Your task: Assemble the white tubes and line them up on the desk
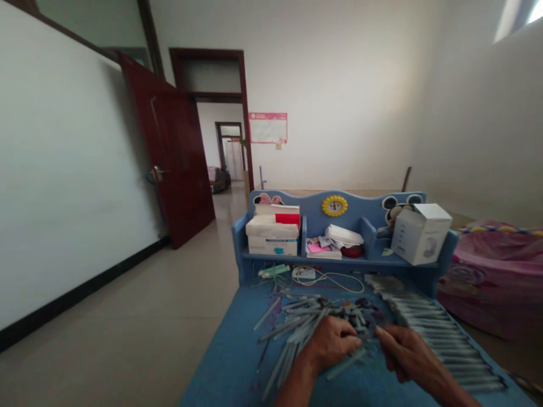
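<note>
The left hand [335, 342] lies knuckles up on the near edge of a pile [297, 322] of thin grey sticks, its fingers curled down among them. The blur hides whether they grip any. One stick [345, 364] juts out from under the palm, slanting toward the person's left. The right hand [405, 353] sits just beside it, fingers drawn together and pointing at the left fingertips. Whether it pinches anything cannot be told.

The pile spreads ahead and to the left of both hands on the blue desk [229, 373]. Most of its sticks run with their long axes slanting from near left to far right. The left hand touches it and is the nearer. The right hand stays clear of its bulk, between the pile and a row [445, 339] of sticks laid side by side crosswise along the right edge.

Beyond the pile a pale cable [335, 278] loops before a shelf [339, 260] holding papers and a tilted white box [419, 233]. A dark door [178, 164] stands open at far left.
</note>
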The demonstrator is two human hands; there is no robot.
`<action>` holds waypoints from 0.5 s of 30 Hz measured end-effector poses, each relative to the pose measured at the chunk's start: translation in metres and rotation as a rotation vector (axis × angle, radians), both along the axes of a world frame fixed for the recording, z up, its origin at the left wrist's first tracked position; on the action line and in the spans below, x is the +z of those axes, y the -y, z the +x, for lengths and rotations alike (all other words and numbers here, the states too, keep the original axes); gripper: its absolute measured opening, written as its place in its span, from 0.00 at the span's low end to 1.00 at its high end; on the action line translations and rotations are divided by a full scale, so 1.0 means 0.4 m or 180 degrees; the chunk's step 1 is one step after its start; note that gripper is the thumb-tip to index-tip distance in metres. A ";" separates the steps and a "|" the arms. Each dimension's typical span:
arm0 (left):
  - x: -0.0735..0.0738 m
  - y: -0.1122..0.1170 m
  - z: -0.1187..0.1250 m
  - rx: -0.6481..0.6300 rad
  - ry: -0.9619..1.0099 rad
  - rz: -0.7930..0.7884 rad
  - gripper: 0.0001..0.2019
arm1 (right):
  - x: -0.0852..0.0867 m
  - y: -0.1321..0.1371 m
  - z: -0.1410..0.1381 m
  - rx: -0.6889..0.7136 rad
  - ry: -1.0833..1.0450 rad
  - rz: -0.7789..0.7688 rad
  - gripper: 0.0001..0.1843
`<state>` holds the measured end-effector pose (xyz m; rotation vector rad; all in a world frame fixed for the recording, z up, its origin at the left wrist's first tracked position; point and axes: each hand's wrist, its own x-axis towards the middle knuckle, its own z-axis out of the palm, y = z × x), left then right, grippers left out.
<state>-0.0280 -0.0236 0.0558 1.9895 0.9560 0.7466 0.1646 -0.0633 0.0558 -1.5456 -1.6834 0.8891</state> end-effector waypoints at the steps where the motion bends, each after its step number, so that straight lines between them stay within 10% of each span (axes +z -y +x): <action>1: 0.000 0.003 -0.001 -0.0004 -0.0024 -0.0006 0.11 | -0.001 0.002 0.001 0.0016 -0.0032 -0.0003 0.23; 7: -0.009 0.014 0.004 -0.0078 -0.0322 0.0208 0.12 | -0.011 0.006 -0.001 -0.0018 -0.0028 0.0014 0.23; 15: -0.041 0.018 0.041 0.0111 -0.1213 0.1748 0.07 | -0.042 0.019 -0.013 -0.0459 -0.0511 -0.0710 0.22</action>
